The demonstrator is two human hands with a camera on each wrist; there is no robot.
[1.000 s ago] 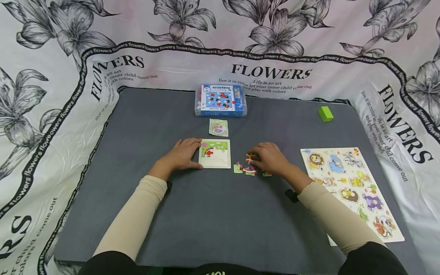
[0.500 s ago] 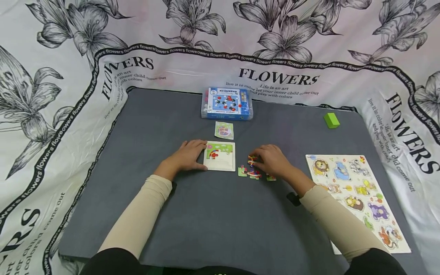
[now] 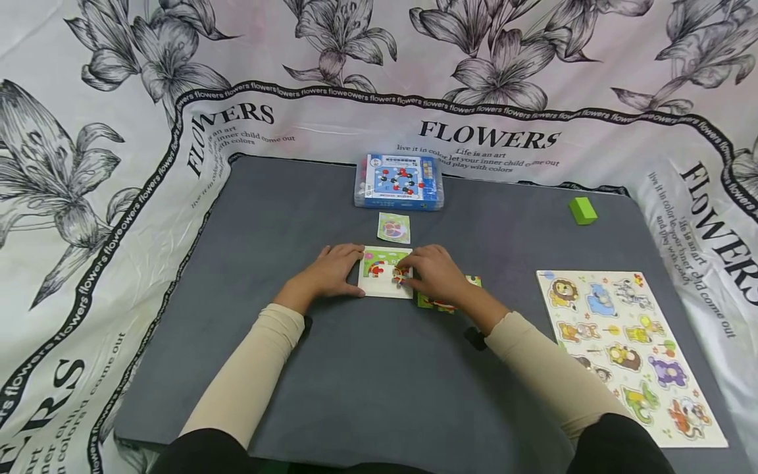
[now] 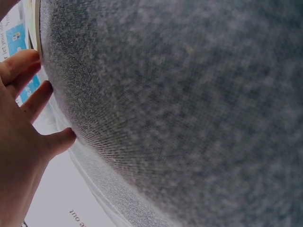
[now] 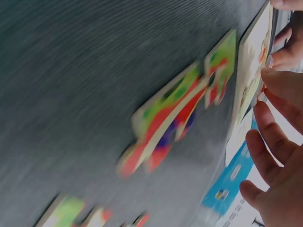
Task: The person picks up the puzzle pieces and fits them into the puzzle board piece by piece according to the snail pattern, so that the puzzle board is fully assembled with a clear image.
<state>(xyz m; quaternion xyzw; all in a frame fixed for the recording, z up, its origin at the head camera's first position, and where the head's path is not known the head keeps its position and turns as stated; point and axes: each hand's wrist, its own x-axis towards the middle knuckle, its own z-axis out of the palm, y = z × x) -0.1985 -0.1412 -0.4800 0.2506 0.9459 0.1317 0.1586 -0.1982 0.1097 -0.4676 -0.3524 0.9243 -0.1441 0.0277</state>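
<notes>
Movement first: half a second ago the right hand [image 3: 437, 275] was over the loose pieces [image 3: 445, 303] to the right of the tray [image 3: 385, 284]; it now sits over the tray's right half, fingertips on a small red and yellow piece [image 3: 398, 274] lying on the tray's white face. That piece looks to be getting set into the picture, though the head view cannot show whether the fingers pinch it or only press it flat, and the blurred right-wrist view shows fingers only loosely bent beside the tray edge. The left hand [image 3: 329, 270] has not shifted: it lies flat on the grey mat [image 3: 355, 382], fingers straight against the tray's left edge, bracing it. The remaining pieces lie just behind the right wrist, touching the mat, close to the tray's right side.
</notes>
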